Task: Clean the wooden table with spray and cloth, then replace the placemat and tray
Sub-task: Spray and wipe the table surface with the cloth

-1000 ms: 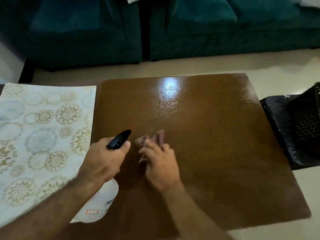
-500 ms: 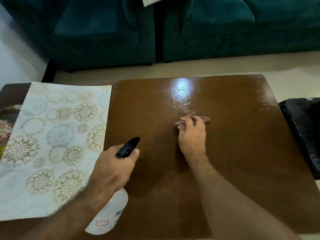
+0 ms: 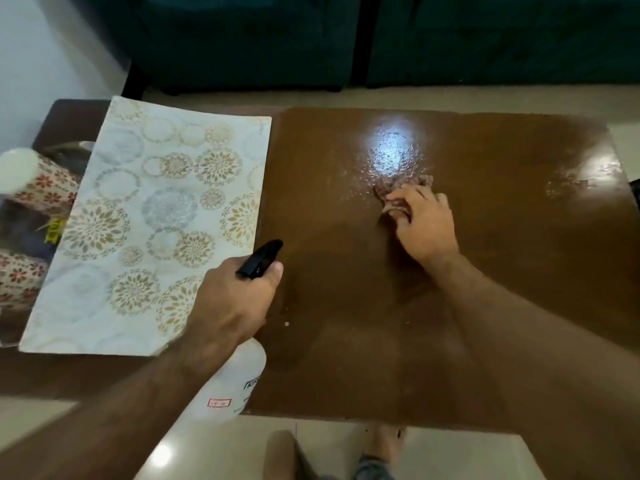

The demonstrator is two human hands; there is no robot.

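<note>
A brown wooden table (image 3: 485,271) fills the middle of the view, its surface wet with spray droplets under a light glare. My right hand (image 3: 424,225) presses a reddish-brown cloth (image 3: 398,187) flat on the tabletop just below the glare. My left hand (image 3: 232,303) grips a white spray bottle (image 3: 235,386) by its black trigger head (image 3: 259,258), held over the table's near left edge. A cream placemat (image 3: 149,223) with gold and grey floral circles lies to the left, overlapping a darker side surface.
Floral-patterned cups or containers (image 3: 31,181) sit on a tray area at far left, partly under the placemat. A dark teal sofa (image 3: 346,39) stands behind the table. Pale floor tiles (image 3: 207,452) and my feet show below the near edge.
My right hand with the cloth has swept away from me and to the right, up to the glare patch. The left hand keeps holding the spray bottle in roughly the same place.
</note>
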